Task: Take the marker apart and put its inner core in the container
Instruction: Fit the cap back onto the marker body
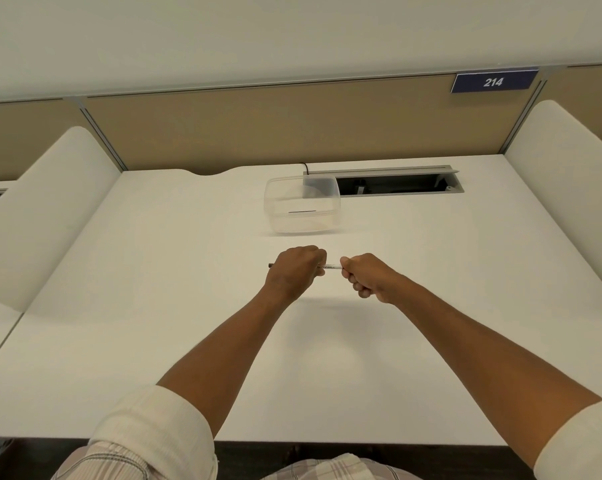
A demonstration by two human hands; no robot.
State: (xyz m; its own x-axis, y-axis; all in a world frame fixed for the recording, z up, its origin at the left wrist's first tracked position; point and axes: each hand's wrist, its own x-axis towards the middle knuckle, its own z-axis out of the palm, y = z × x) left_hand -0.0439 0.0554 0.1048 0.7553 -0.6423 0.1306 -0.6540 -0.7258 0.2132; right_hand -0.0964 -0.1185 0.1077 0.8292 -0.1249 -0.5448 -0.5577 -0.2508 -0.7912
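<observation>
Marker point(330, 267): whole, gripped at each end by left hand point(294, 270) and right hand point(368, 277). Core not out. Container point(301, 206): apparently empty, beyond on table point(154, 271).

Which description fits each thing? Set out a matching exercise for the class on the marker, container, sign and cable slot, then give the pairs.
Things:
1. marker
2. container
3. sign
4. cable slot

Descriptions:
A. blue, numbered 214
B. clear, standing on the desk
C. gripped by the left hand and right hand
D. open recess at the back of the desk

Pairs: 1-C, 2-B, 3-A, 4-D
</observation>
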